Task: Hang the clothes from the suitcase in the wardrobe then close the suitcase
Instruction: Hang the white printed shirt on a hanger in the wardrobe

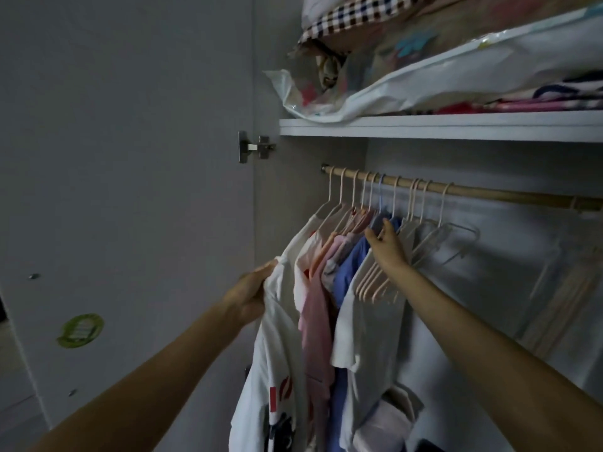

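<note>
A wooden rail runs across the open wardrobe, with several hangers hooked on its left part. On them hang a white printed T-shirt, pink garments, a blue garment and a pale grey-white shirt. My left hand grips the white T-shirt at its shoulder edge. My right hand reaches in among the hangers, fingers curled around the neck of one by the blue garment. The suitcase is not in view.
Several empty pale hangers hang right of my right hand. A shelf above holds bagged bedding and a checked pillow. The open wardrobe door stands at the left with a green sticker.
</note>
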